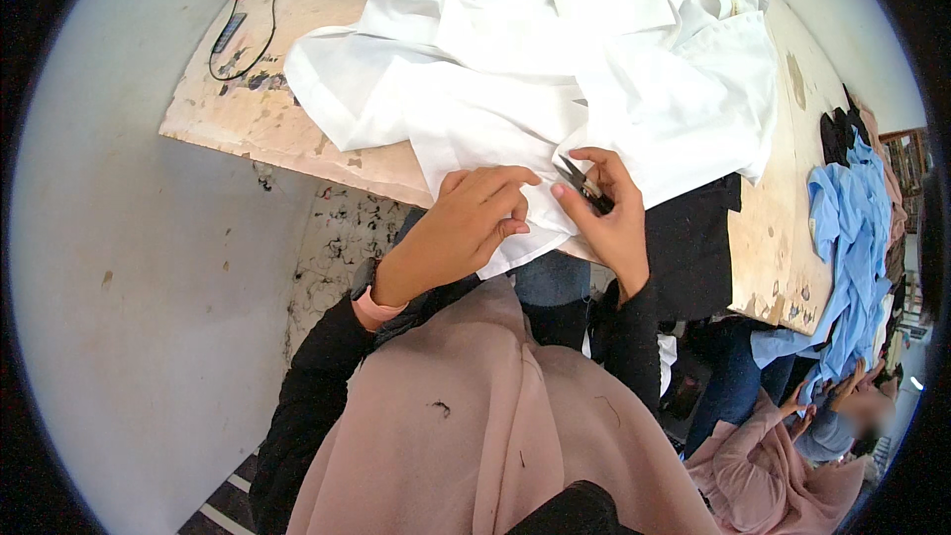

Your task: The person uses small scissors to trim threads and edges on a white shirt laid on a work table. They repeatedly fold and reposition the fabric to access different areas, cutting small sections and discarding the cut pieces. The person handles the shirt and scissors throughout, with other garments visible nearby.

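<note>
A white garment (466,99) lies in loose folds over the table, and one corner hangs past the near edge. My left hand (471,218) is over that corner. Its fingers are bent, with the index finger and thumb apart and nothing visible between them. My right hand (616,218) is closed around small thread snips (590,188) with dark handles. Their pointed blades stand apart just above the white cloth, aimed toward the upper left. A gap separates my two hands, with white fabric showing between them.
The worn wooden table (248,129) has a black cable (274,25) at far left. Black cloth (688,248) hangs over its near edge on the right. Blue garments (842,218) are piled beyond the right side, where another person (758,466) sits. Thread scraps litter the floor (332,248).
</note>
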The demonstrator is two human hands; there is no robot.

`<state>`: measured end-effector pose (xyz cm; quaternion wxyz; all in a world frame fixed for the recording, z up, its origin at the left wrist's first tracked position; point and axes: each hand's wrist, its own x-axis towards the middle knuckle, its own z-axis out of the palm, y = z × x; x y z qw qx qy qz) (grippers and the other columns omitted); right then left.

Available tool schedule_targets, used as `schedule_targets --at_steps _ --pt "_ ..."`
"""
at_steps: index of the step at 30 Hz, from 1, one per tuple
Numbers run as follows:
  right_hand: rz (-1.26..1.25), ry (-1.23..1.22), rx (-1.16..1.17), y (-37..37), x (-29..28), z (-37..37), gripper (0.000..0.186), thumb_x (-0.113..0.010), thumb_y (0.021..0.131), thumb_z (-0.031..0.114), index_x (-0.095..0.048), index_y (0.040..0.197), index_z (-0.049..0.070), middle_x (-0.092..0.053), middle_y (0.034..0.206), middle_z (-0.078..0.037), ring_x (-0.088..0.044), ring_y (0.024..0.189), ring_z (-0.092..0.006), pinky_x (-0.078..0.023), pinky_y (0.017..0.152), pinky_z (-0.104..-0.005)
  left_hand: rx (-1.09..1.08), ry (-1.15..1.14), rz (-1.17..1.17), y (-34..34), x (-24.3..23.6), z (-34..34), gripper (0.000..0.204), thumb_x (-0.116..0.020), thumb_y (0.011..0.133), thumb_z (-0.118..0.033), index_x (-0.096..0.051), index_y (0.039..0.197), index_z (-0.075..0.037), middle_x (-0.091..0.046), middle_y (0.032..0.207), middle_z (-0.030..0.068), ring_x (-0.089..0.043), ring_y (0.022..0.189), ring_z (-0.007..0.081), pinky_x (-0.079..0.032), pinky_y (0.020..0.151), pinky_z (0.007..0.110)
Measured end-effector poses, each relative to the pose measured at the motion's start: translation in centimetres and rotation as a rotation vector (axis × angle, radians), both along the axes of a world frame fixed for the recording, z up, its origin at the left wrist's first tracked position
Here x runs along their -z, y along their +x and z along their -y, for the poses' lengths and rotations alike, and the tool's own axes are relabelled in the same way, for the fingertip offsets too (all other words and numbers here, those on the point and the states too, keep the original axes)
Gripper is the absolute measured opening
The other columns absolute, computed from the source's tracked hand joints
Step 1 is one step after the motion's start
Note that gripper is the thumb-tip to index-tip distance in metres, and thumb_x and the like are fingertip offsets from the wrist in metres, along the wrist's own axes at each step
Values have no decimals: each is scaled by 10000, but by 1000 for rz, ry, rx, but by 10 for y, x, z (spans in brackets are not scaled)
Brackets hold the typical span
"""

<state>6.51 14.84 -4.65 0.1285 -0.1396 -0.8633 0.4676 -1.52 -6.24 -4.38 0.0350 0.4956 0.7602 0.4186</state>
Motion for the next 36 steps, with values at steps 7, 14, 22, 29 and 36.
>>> schedule_targets --at_steps 7,14,22,29,36 --pt "-221 572 -295 8 -76 1 290 -781 816 358 -686 952 120 -638 763 -32 -578 613 -240 -377 603 -341 -30 92 238 -4 -3 0 63 -570 938 -28 -562 1000 -34 -682 985 94 -590 907 290 -384 937 406" --pt "-116 878 -574 -8 -107 2 258 -723 865 356 -612 850 124 -619 697 -48 -597 576 -269 -409 587 -381 -51 146 108 -8 -7 -3 83 -587 967 -80 -521 978 -30 -701 857 85 -640 798 263 -418 859 356" --pt "-87 953 -625 -10 -101 10 260 -697 885 345 -602 804 116 -614 661 -47 -603 557 -270 -434 595 -386 -23 83 127 -8 -7 0 97 -595 956 -104 -557 1016 -37 -704 942 73 -623 882 291 -393 932 400" --pt "-78 919 -556 -6 -97 12 248 -740 842 348 -628 842 127 -638 729 -29 -604 582 -269 -444 603 -374 -233 116 -24 -13 -4 34 99 -636 965 -148 -591 974 -60 -660 867 95 -639 838 261 -455 800 370" --pt "-28 687 -581 8 -54 18 287 -822 735 288 -704 959 153 -638 806 -10 -609 643 -209 -425 605 -317 -1010 -202 -144 -33 12 183 200 -620 953 -67 -616 1150 -32 -719 1045 119 -674 919 290 -521 825 384"
